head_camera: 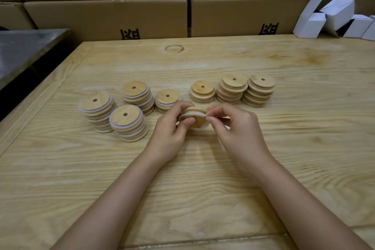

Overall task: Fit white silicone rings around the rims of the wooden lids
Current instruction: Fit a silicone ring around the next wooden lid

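- Two bare forearms come in from the near edge and converge over the pale pine tabletop (182,178), wrists lifted clear of the wood.
- The hands meet just above the tabletop, both closed on the same piece.
- The left hand (172,128) grips a round bamboo lid (197,123) held tilted on edge, thumb pressed on its near face and fingers curled behind.
- The right hand (237,128) pinches a thin white silicone ring (188,115) between thumb and forefinger at the lid's right edge.
- The ring sits along the lid's upper left rim; the right side looks not yet seated (so this lid is likely mid-fitting).
- Just beyond the hands on the left stand four stacks of ringed lids (128,124), white bands showing between the wooden layers: these read as finished.
- To the right stand three stacks of bare lids (232,88) with no white visible, and these appear to be what is left.
- By stack count the job seems a little past halfway; no supply of loose rings is visible.
- A grey metal surface (24,46) lies off the far left.
- Folded white cartons (334,16) lie at the tabletop's far right corner.
- Brown cardboard boxes (109,18) wall off the back.
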`<state>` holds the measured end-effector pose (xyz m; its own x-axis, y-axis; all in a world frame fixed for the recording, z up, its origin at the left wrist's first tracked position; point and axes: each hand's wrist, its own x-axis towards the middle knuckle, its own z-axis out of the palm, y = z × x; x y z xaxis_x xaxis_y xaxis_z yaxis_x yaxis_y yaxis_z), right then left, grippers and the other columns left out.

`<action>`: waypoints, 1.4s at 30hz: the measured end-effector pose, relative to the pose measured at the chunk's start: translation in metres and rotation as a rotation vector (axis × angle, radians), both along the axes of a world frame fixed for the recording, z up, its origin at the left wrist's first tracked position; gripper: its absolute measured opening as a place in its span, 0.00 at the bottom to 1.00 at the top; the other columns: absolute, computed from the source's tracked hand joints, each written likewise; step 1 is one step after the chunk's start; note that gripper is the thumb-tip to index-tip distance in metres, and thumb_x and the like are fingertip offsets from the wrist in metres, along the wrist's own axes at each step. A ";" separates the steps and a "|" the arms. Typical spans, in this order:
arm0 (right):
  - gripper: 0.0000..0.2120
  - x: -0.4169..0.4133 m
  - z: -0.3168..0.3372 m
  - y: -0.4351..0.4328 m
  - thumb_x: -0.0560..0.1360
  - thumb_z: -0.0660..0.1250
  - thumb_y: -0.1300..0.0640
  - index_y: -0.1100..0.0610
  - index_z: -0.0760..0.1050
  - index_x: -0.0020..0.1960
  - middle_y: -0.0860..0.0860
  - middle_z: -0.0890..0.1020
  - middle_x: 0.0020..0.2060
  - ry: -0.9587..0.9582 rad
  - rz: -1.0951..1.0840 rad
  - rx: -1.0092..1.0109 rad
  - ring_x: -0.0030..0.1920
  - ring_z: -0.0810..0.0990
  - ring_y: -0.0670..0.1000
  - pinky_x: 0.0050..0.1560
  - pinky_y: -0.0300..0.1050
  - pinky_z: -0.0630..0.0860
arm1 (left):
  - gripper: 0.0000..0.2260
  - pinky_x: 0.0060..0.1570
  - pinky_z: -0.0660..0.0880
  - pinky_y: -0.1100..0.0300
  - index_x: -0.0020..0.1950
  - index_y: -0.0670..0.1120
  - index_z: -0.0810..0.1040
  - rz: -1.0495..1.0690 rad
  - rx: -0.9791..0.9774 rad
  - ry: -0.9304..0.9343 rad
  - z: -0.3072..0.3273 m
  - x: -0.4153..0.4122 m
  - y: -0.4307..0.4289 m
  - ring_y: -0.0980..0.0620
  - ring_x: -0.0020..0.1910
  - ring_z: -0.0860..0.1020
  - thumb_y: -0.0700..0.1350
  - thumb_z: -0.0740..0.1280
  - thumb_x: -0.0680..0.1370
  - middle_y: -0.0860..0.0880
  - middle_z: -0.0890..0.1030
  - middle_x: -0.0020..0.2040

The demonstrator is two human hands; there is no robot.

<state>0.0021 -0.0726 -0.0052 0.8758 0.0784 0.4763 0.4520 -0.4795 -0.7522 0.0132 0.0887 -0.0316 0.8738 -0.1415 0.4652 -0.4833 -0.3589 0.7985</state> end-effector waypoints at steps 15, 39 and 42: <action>0.03 -0.008 -0.001 0.008 0.70 0.71 0.64 0.61 0.78 0.43 0.51 0.83 0.39 -0.060 -0.111 -0.048 0.42 0.81 0.50 0.46 0.49 0.76 | 0.08 0.45 0.75 0.39 0.51 0.58 0.68 -0.035 -0.042 0.078 -0.002 -0.002 0.001 0.44 0.44 0.79 0.56 0.61 0.74 0.44 0.80 0.45; 0.10 0.002 -0.001 0.000 0.69 0.73 0.59 0.47 0.78 0.34 0.43 0.83 0.35 0.200 -0.010 0.146 0.38 0.80 0.41 0.42 0.37 0.78 | 0.06 0.44 0.78 0.55 0.50 0.48 0.69 -0.133 -0.485 0.356 -0.001 0.004 0.000 0.49 0.45 0.77 0.37 0.58 0.78 0.45 0.77 0.46; 0.08 0.000 -0.004 0.003 0.69 0.73 0.61 0.51 0.78 0.35 0.44 0.82 0.36 0.141 -0.036 0.086 0.38 0.80 0.43 0.45 0.43 0.78 | 0.05 0.47 0.77 0.52 0.51 0.48 0.68 -0.132 -0.498 0.351 -0.001 0.005 0.001 0.47 0.46 0.77 0.40 0.60 0.76 0.45 0.78 0.46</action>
